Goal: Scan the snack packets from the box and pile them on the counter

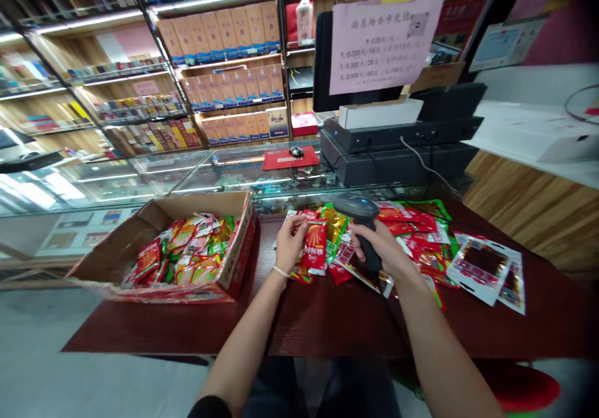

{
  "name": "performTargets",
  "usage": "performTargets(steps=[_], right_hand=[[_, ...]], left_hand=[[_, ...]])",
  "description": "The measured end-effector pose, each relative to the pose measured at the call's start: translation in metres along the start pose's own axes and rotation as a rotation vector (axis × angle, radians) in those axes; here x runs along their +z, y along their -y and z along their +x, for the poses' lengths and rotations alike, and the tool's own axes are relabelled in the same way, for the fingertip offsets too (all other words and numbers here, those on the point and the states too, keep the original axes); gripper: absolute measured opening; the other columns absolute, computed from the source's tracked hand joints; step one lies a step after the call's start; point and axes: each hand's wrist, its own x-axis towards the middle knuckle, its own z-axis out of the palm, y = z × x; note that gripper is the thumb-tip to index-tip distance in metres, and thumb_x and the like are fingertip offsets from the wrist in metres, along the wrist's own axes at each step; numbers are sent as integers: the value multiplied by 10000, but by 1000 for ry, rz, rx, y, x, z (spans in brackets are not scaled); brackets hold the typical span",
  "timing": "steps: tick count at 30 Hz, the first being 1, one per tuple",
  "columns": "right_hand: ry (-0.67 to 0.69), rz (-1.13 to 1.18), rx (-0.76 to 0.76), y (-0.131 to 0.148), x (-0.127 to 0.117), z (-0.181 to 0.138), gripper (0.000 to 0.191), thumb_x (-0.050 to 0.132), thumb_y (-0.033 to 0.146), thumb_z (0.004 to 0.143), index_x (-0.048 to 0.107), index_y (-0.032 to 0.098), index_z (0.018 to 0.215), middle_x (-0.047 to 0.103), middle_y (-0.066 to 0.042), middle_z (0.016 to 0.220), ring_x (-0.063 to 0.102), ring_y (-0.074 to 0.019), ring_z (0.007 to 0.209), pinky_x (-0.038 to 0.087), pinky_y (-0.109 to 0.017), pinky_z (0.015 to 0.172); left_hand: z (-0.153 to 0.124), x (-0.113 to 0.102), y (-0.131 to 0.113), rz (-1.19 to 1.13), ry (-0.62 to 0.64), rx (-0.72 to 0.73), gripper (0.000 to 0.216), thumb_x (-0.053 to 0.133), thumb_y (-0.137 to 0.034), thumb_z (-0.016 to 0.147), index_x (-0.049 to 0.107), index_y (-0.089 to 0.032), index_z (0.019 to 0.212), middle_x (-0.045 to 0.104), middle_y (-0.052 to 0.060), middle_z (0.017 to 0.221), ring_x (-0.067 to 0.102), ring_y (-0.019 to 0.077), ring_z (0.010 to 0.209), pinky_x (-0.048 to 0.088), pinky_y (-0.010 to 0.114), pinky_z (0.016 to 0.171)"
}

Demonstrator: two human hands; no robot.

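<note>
My left hand (289, 242) is closed on a red snack packet (315, 247) and holds it upright over the dark red table (327, 324). My right hand (380, 248) grips a black barcode scanner (359, 213) by its handle, its head tilted toward the red packet. Under both hands lies a spread of red, green and gold snack packets (421, 243). A thin band sits on my left wrist.
An open cardboard box (234, 262) full of snack packets stands at the left of the table. White-edged packets (484, 268) lie at the right. Behind are a glass counter (187, 178), a till with monitor and pink notice (384, 37), and stocked shelves (224, 62).
</note>
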Motion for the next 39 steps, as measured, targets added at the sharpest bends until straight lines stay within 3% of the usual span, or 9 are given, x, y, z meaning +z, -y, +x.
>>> performTargets(steps=[5, 10, 16, 19, 24, 28, 33, 36, 39], right_hand=[[89, -29, 14, 15, 35, -7, 334, 724, 443, 765, 510, 204, 672, 530, 46, 509, 469, -93, 359, 381, -220, 348], [196, -44, 25, 17, 77, -9, 363, 746, 467, 738, 508, 202, 664, 526, 39, 513, 465, -90, 349, 368, -214, 335], [342, -89, 36, 15, 140, 1, 391, 729, 493, 750, 488, 204, 645, 506, 37, 481, 455, -91, 336, 363, -218, 327], [394, -92, 34, 14, 175, 8, 380, 740, 488, 740, 479, 213, 737, 525, 51, 516, 473, -95, 348, 377, -215, 332], [470, -119, 9, 18, 223, 14, 384, 734, 473, 747, 452, 235, 857, 531, 81, 512, 470, -104, 340, 366, -209, 315], [484, -134, -5, 22, 246, 16, 383, 732, 459, 744, 452, 243, 890, 523, 92, 502, 460, -103, 331, 367, -206, 307], [496, -136, -1, 20, 256, 18, 368, 719, 457, 751, 451, 243, 883, 526, 91, 501, 457, -97, 332, 367, -200, 310], [512, -132, -6, 18, 253, 19, 371, 725, 456, 746, 457, 240, 886, 529, 91, 504, 466, -100, 334, 361, -201, 306], [495, -126, 0, 18, 244, 18, 373, 733, 444, 742, 454, 239, 880, 533, 91, 504, 473, -104, 335, 369, -206, 308]], left_hand=[[-10, -41, -66, 46, 37, 117, 272, 638, -330, 857, 651, -216, 1104, 708, 77, 1014, 668, 203, 952, 521, 325, 883], [-24, -123, -114, 299, -9, 222, 258, 623, -325, 869, 681, -228, 1101, 714, 67, 1040, 667, 207, 966, 515, 315, 890], [-28, -245, -117, 677, -188, 172, 212, 618, -308, 859, 692, -207, 1031, 725, 62, 1025, 670, 208, 923, 517, 301, 822], [-25, -301, -112, 797, -283, 102, 209, 620, -301, 844, 686, -197, 1014, 729, 56, 997, 672, 201, 897, 503, 301, 842], [-18, -368, -101, 1194, -325, -40, 171, 593, -328, 844, 668, -195, 922, 720, 53, 900, 656, 201, 855, 482, 294, 777], [-4, -395, -85, 1503, -121, -236, 302, 608, -433, 821, 658, -168, 956, 712, 118, 972, 657, 249, 928, 475, 309, 775], [16, -397, -65, 1585, 291, -656, 616, 718, -600, 645, 682, -140, 1055, 708, 200, 1080, 662, 333, 1014, 482, 351, 846], [22, -393, -58, 1525, 294, -759, 468, 761, -507, 620, 734, -134, 901, 734, 201, 972, 680, 342, 972, 488, 364, 864], [21, -393, -55, 1501, 174, -707, 343, 732, -396, 673, 741, -131, 890, 726, 221, 1002, 675, 346, 1001, 487, 376, 884]])
